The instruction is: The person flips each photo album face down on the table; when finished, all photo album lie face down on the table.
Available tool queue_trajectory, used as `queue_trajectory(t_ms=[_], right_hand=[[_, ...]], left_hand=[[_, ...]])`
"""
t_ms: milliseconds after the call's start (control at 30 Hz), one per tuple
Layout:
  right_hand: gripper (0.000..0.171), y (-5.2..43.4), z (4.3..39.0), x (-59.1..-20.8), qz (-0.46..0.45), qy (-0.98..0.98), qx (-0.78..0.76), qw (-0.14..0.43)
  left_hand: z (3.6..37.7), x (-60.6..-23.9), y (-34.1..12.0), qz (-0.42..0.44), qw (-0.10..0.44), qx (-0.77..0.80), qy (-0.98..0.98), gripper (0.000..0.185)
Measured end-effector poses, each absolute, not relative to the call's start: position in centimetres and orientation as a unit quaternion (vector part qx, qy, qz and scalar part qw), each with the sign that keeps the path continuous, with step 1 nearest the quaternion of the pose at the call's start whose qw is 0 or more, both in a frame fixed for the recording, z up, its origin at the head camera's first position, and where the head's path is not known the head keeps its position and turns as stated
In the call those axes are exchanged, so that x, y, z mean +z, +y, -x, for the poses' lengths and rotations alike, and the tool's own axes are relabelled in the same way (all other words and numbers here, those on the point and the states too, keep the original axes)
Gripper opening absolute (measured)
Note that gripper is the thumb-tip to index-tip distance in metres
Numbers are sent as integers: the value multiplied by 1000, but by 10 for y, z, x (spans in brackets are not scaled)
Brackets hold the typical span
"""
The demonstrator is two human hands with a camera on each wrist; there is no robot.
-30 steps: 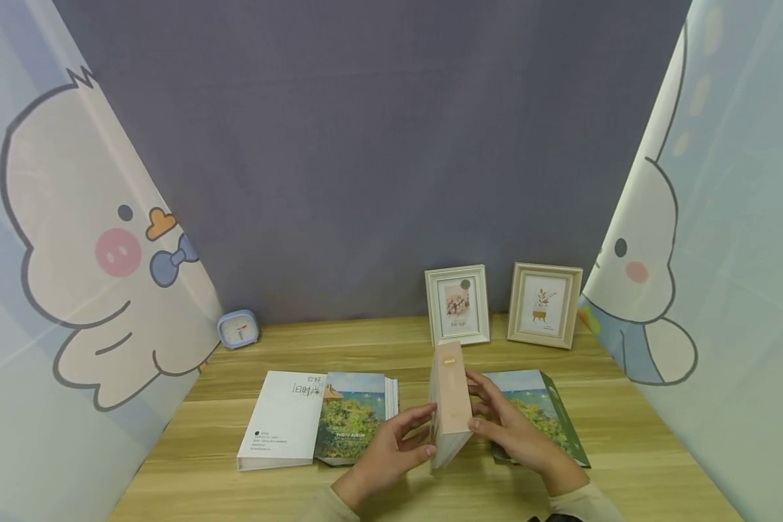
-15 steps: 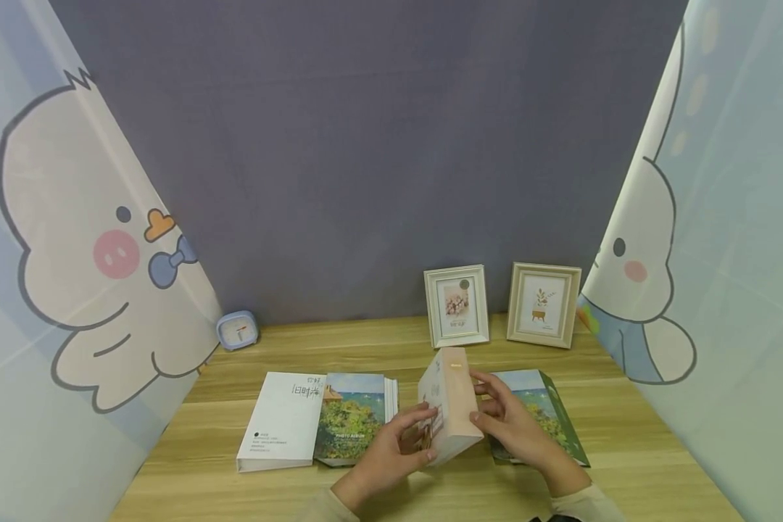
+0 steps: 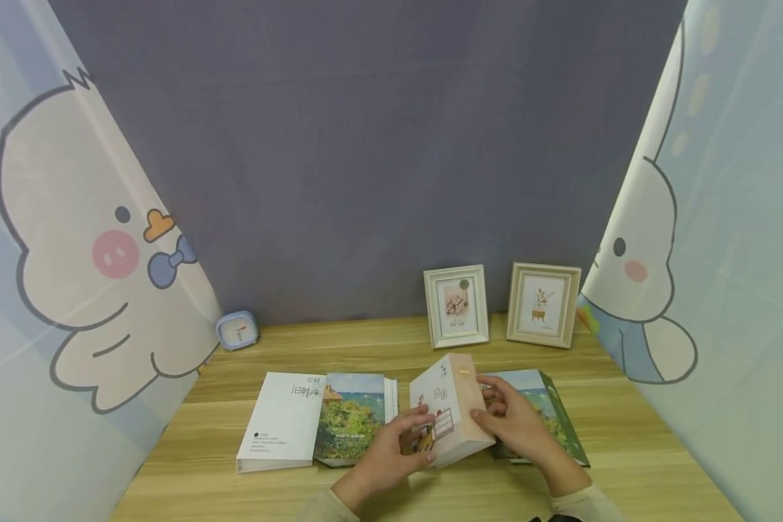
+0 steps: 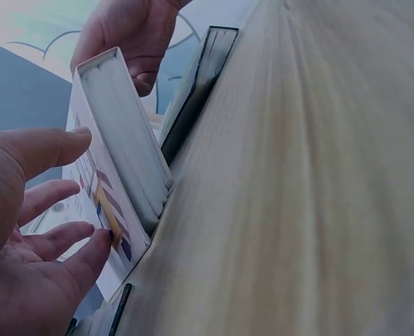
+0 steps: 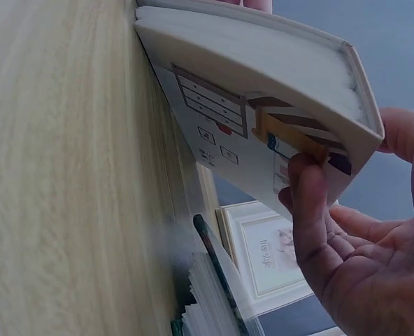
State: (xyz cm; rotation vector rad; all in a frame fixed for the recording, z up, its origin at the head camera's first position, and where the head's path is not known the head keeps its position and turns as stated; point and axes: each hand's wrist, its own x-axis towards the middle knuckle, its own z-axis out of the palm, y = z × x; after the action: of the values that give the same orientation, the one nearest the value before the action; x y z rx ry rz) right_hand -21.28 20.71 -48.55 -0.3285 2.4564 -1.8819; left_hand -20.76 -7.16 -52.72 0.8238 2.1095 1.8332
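Between both hands (image 3: 391, 453), pink album (image 3: 449, 402) tilts

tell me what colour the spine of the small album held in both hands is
Pale peach-pink spine of the small illustrated album; the head view shows it best.

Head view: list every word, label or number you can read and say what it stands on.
"PHOTO ALBUM": small white print on the landscape-cover album lying left of the hands.
White album: large characters and small print, too blurred to read.
Pink album held by the left hand and right hand: gold spine mark, unreadable.
Two picture frames: captions too small.
Clock: no readable numbers.
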Motion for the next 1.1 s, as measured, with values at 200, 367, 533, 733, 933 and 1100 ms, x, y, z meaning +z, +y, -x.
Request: queue_trajectory(t_ms=[200,367,533,733,933,1100], right_hand=[[69,207,211,-485,92,790,-606,6],[70,207,211,-486,89,794,-601,2],[68,207,213,-489,85,812,-578,-1],[67,206,214,-491,82,840,-537,-2],[64,204,212,-492,72,856,-512,-7],[65,204,211,-494,75,865,-496,-3]], left_hand=[[209,-528,-70,-290,101,604,736,51],[208,-526,-70,-293,90,583,753,49],[208,-525,-71,-290,85,568,766,49],[209,-525,-72,-291,76,543,784,49],[209,-523,-72,-286,74,524,799,49],[210,-523,-72,-285,78,519,802,49]])
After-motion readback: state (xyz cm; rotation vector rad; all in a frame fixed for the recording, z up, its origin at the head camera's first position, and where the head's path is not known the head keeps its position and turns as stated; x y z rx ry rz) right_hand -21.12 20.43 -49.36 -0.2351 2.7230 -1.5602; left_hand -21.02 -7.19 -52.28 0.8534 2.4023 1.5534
